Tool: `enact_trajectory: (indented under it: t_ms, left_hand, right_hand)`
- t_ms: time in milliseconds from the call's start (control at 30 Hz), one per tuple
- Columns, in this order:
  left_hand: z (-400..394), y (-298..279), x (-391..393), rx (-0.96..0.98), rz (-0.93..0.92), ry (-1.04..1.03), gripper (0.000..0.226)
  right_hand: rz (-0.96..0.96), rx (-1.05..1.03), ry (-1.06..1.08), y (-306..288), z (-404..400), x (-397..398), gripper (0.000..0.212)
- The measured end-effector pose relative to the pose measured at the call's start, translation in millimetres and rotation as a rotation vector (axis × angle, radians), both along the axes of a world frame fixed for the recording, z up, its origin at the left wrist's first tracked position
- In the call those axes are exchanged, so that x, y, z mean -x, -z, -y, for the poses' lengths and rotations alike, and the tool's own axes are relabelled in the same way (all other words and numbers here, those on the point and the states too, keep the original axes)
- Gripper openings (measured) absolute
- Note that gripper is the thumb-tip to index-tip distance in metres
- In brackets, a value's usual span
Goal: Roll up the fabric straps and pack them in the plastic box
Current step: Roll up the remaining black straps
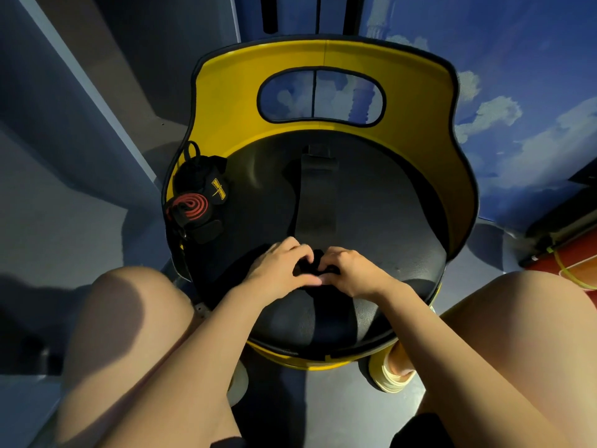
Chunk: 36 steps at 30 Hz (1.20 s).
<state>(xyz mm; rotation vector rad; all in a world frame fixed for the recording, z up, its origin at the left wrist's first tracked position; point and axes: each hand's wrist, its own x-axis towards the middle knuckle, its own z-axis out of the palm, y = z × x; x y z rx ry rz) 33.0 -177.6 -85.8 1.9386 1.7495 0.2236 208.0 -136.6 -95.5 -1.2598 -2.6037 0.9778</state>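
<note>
A long black fabric strap (315,195) lies stretched away from me across the round black seat (381,215) of a yellow chair. Its near end is a small black roll (308,265) between my two hands. My left hand (279,263) and my right hand (350,270) both curl their fingers round that roll, thumbs meeting below it. At the seat's left edge lie a rolled strap with a red spiral edge (190,204) and a black bundle with a yellow label (206,179). No plastic box is in view.
The yellow chair back (323,56) with an oval opening curves round the far side of the seat. My bare knees flank the seat at bottom left and right. A foot in a pale sandal (392,373) rests on the grey floor. Red and yellow gear lies at far right.
</note>
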Motion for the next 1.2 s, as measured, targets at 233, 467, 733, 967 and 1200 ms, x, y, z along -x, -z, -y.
enact_trajectory:
  t_ms: [233, 467, 733, 967, 1200]
  left_hand:
    - [7, 7, 2, 0.018, 0.109, -0.044, 0.027]
    - [-6, 4, 3, 0.083, 0.151, -0.061, 0.025]
    - [-17, 4, 5, 0.131, 0.208, -0.132, 0.017]
    - [-6, 8, 0, -0.17, -0.021, -0.046, 0.033]
    - [-5, 19, 1, -0.184, 0.149, -0.132, 0.03]
  right_hand:
    - [-0.034, -0.026, 0.105, -1, 5, 1, 0.025]
    - [-0.073, -0.259, 0.088, 2, 15, -2, 0.025]
    - [-0.073, -0.231, 0.097, 2, 13, -5, 0.029]
    - [-0.072, -0.014, 0.19, -7, -7, 2, 0.028]
    - [-0.084, -0.004, 0.298, -2, -14, 8, 0.024]
